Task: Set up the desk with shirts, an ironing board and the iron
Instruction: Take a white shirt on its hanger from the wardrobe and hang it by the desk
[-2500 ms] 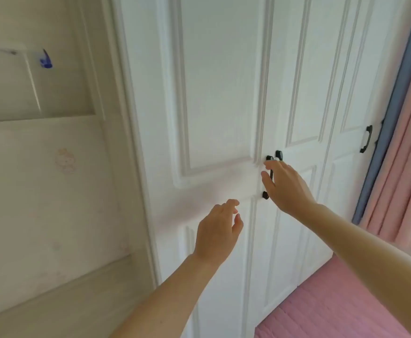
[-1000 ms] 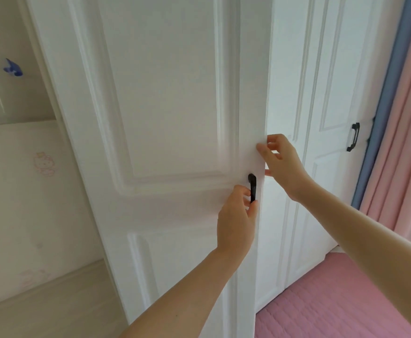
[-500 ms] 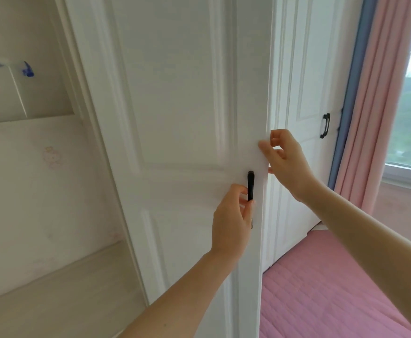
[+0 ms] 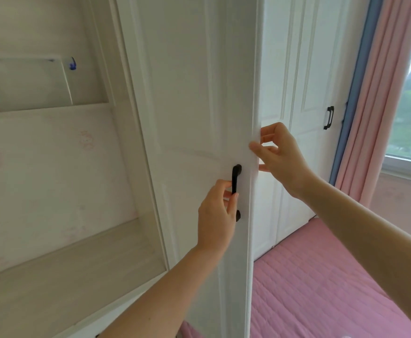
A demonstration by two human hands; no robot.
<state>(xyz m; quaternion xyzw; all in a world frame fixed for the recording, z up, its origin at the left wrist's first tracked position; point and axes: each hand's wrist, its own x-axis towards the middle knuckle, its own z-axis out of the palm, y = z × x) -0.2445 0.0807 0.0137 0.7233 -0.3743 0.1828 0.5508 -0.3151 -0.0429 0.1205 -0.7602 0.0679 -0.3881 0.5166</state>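
Head view: left hand (image 4: 218,211) grips the black handle (image 4: 235,181), right hand (image 4: 281,154) pinches the wardrobe door (image 4: 199,106) edge; shirts, board, iron apparently all unfetched.

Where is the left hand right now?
In the head view, the left hand is at centre frame, fingers curled around the black handle near the open door's edge, below the right hand.

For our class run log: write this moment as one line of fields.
stage: opening wardrobe | left hand: grip on black handle | right hand: holding door edge | shirts, iron: not visible
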